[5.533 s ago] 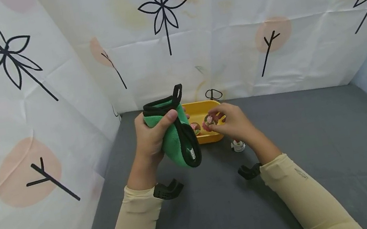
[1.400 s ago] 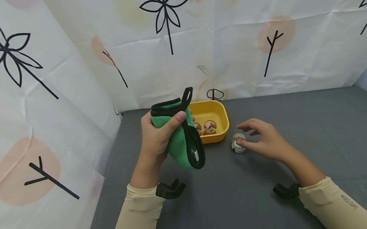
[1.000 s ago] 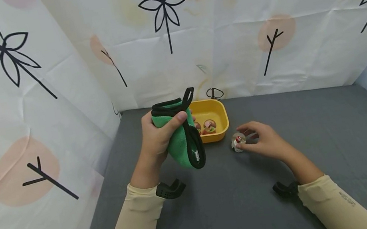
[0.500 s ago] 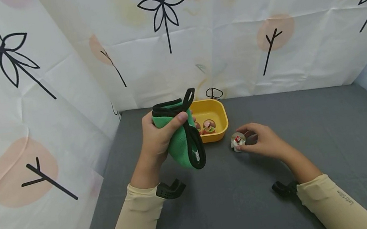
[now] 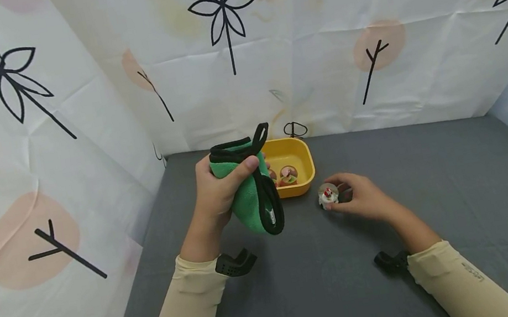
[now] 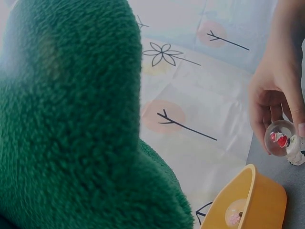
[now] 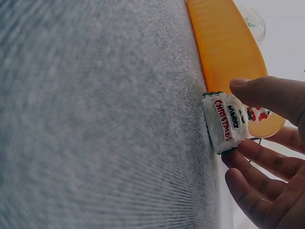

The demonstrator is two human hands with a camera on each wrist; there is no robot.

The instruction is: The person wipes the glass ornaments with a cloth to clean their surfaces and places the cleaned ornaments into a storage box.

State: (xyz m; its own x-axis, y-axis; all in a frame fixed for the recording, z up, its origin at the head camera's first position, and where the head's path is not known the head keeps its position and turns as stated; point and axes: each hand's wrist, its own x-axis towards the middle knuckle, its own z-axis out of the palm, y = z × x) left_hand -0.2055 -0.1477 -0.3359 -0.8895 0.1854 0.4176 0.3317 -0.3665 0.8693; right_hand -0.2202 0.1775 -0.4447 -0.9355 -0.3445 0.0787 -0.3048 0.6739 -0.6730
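My left hand (image 5: 219, 189) grips a folded green cloth (image 5: 246, 204) with black edging and a hanging loop, raised above the table. In the left wrist view the fuzzy green cloth (image 6: 71, 119) fills the left side. Over on the right, my right hand (image 5: 361, 196) pinches a small snow globe (image 5: 328, 196) between thumb and fingers. A red and white figure shows inside its clear dome, and its white base (image 7: 226, 121) reads "Merry Christmas". That base appears to be on the table. A yellow bin (image 5: 309, 185) behind holds pinkish snow globes (image 5: 288, 175), partly hidden by the cloth.
The dark grey table (image 5: 307, 295) stretches around both arms. White fabric walls (image 5: 310, 14) with plant drawings stand behind it and at the sides. Each wrist carries a black camera mount (image 5: 236, 263).
The right hand held a pinkish snow globe over the bin earlier; that globe is now inside. The hand has since moved to the Christmas snow globe and taken hold. The left keeps the cloth.
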